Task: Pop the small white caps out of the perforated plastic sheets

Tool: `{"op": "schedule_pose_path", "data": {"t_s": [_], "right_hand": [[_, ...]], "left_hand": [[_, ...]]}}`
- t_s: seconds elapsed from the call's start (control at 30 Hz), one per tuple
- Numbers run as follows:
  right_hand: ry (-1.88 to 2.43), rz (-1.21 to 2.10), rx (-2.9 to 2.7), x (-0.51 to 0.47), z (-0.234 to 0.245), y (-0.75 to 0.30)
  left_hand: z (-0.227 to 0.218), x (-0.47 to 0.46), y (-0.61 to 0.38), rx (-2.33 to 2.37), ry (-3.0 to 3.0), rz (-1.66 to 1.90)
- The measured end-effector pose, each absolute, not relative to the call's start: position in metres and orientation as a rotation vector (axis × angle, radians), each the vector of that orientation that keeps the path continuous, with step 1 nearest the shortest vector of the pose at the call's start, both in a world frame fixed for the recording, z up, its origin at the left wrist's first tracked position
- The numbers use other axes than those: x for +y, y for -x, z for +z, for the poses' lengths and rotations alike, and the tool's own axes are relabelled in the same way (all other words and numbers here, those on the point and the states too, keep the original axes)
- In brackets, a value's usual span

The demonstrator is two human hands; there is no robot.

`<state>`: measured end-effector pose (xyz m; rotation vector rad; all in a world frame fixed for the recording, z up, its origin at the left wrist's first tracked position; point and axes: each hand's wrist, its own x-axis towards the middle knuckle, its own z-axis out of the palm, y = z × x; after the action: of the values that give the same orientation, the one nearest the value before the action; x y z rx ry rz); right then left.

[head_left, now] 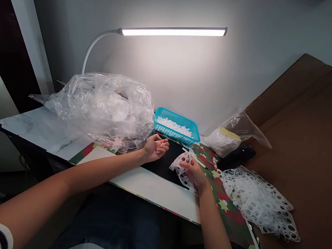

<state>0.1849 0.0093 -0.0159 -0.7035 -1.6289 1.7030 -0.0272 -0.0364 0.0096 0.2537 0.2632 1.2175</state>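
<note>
My left hand (155, 148) is turned palm up over the black mat (159, 168), its fingers curled round small white pieces. To its right, my right hand (195, 173) pinches a thin white sheet punched with round holes (182, 166). The sheet bends and hangs over the mat's right side. Just behind both hands stands a blue plastic basket (176, 137) with many small white pieces (173, 126) in it. A slim white stick-like tool (199, 161) lies beyond my right hand; part of it is hidden.
A big clear plastic bag (106, 107) of white material fills the left side. At right are a pile of holed white sheets (257, 200), a black object (237, 157) and a smaller clear bag (226, 137). A lit lamp (173, 31) hangs above; brown cardboard (316, 142) stands right.
</note>
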Motion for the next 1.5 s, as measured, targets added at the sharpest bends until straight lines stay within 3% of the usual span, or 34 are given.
{"op": "schedule_pose_path", "data": {"t_s": [0.63,0.93,1.23,1.5], "right_hand": [[0.683,1.696,-1.635,0.004,-0.011,-0.182],[0.639,1.750,-1.684,0.004,-0.011,-0.184],[0.623,1.770,-1.594,0.010,-0.013,-0.184],[0.619,1.716,-1.468,0.021,-0.015,-0.192]], "left_hand": [[-0.006,-0.037,0.007,0.806,-1.024,1.011],[-0.001,-0.050,0.004,0.792,-1.413,0.932],[-0.002,-0.040,0.011,0.671,-1.347,0.889],[0.005,-0.025,0.025,0.565,-0.951,1.068]]}}
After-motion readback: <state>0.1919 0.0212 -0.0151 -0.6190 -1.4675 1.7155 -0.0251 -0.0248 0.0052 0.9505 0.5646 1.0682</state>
